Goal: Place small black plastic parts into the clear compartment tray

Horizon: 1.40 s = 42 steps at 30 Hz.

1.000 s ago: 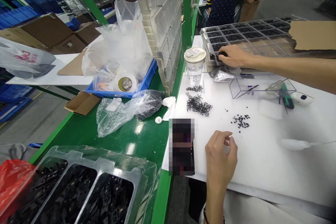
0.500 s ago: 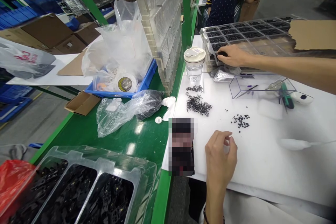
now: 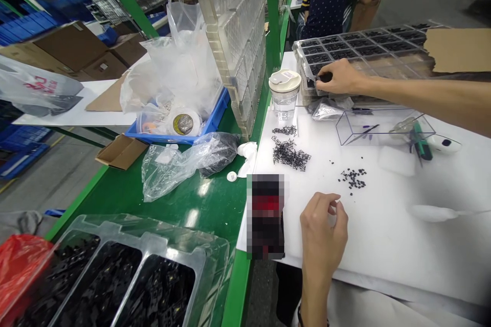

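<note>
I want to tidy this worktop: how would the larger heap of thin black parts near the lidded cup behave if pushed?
The heap of thin black parts would probably drag in clumps, since its open, angular pieces overlap. Each piece is likely light, being slender with gaps. Stray edge pieces may slide easily on the smooth-looking white surface.

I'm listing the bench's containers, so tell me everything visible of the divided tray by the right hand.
The tray looks like clear plastic, divided in a grid and holding many small black parts. It sits face up at the far side of the tabletop, beside the cup. Torn cardboard covers its right part. The right hand is at its near left corner; contact is unclear.
</note>
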Tool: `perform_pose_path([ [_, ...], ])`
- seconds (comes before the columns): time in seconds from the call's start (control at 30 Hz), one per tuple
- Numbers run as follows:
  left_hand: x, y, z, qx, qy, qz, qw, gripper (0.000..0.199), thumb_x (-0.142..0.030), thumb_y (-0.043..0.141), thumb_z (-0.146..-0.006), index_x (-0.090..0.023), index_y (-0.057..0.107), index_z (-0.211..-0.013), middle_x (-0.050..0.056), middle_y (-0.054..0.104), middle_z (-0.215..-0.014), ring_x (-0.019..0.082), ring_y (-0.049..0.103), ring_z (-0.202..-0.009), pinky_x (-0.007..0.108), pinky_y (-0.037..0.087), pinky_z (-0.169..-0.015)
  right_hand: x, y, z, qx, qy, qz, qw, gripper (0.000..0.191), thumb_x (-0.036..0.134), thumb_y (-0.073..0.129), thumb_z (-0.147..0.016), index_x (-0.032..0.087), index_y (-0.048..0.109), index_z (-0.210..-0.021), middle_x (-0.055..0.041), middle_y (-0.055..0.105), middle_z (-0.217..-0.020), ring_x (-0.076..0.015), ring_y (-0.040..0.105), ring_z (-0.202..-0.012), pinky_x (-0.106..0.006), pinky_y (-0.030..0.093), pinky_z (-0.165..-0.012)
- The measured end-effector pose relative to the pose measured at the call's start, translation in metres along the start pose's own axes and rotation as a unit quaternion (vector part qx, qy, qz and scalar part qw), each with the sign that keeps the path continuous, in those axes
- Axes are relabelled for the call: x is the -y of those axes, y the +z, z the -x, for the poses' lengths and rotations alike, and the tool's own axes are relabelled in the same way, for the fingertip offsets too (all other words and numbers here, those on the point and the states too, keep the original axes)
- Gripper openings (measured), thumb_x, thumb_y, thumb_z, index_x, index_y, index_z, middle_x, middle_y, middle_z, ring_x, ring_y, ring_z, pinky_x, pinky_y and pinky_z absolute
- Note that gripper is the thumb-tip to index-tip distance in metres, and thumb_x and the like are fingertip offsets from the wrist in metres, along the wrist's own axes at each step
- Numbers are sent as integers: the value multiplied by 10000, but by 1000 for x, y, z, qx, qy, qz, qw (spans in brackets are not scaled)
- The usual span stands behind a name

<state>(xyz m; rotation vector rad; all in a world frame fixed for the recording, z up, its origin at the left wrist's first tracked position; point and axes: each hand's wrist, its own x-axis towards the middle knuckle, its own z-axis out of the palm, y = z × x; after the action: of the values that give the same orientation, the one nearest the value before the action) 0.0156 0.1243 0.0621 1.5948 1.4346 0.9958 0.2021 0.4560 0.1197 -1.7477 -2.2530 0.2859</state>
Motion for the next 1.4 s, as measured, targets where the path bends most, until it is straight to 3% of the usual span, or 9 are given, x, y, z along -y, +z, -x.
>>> perform_pose_path([
  [0.07, 0, 0, 0, 3, -2, 2, 1000, 129, -205, 560, -985, -192, 654, -1072, 15, 652, -896, 168, 630, -800, 343, 546, -720, -1, 0, -3, -7, -15, 2, 1000, 294, 355, 594, -980, 152, 661, -1182, -117, 682, -1196, -226, 634, -1083, -456, 474, -1012],
  [0.23, -1, 0, -2, 6, -7, 6, 1000, 133, -192, 552, -985, -194, 653, -1072, 14, 646, -900, 169, 621, -802, 349, 538, -732, -6, 3, -5, -15, -35, -1, 999, 330, 279, 566, -967, 54, 685, -1177, -225, 702, -1197, -255, 608, -1013, -423, 421, -991],
  [0.43, 0, 0, 0, 12, -9, 10, 1000, 137, -184, 553, -981, -195, 654, -1073, 13, 646, -900, 171, 621, -808, 351, 536, -737, -11, 8, -7, -40, -38, 9, 998, 288, 326, 557, -975, 217, 689, -1207, -89, 726, -1226, -214, 607, -1003, -382, 437, -993],
  [0.53, 0, 0, 1, 15, -8, 11, 1000, 138, -181, 551, -981, -195, 652, -1074, 12, 643, -896, 170, 619, -803, 350, 533, -735, -10, 7, -5, -62, -50, 20, 997, 274, 333, 589, -960, 166, 705, -1143, -84, 757, -1159, -159, 612, -912, -325, 474, -928],
  [0.67, -1, -1, 1, 19, -7, 13, 1000, 144, -174, 545, -982, -193, 651, -1077, 11, 641, -897, 169, 614, -798, 345, 527, -725, -7, 4, 0, -94, -85, 26, 992, 421, 432, 605, -897, 23, 694, -943, -82, 786, -984, -43, 568, -748, -176, 458, -784],
  [0.8, -1, -1, -1, 19, -7, 15, 1000, 144, -173, 539, -983, -196, 651, -1072, 11, 637, -892, 169, 610, -798, 344, 523, -725, -6, 3, 4, -127, -120, 32, 984, 524, 535, 484, -850, 91, 603, -599, -82, 764, -832, 18, 552, -652, -112, 398, -615],
  [0.97, 0, 0, -1, 18, -8, 16, 1000, 141, -180, 541, -985, -197, 652, -1070, 12, 639, -898, 171, 612, -804, 349, 526, -734, -3, 0, 7, -143, -150, 42, 977, 588, 531, 288, -820, 166, 401, -373, -120, 725, -774, -1, 619, -681, -124, 393, -585],
  [1.17, 0, 0, 0, 10, -8, 13, 1000, 132, -195, 550, -985, -196, 654, -1066, 11, 642, -893, 168, 613, -794, 347, 528, -729, 2, -3, 11, -159, -155, 37, 974, 550, 446, 175, -796, 228, 195, -292, -127, 685, -705, -24, 636, -691, -126, 377, -565],
  [1.4, -1, 0, 1, 3, -9, 7, 1000, 130, -229, 554, -991, -196, 655, -1066, 15, 648, -900, 169, 620, -795, 352, 537, -735, 8, -5, 12, -185, -126, 4, 975, 555, 481, 328, -817, 198, 321, -340, -133, 695, -717, -42, 633, -756, -120, 366, -570],
])
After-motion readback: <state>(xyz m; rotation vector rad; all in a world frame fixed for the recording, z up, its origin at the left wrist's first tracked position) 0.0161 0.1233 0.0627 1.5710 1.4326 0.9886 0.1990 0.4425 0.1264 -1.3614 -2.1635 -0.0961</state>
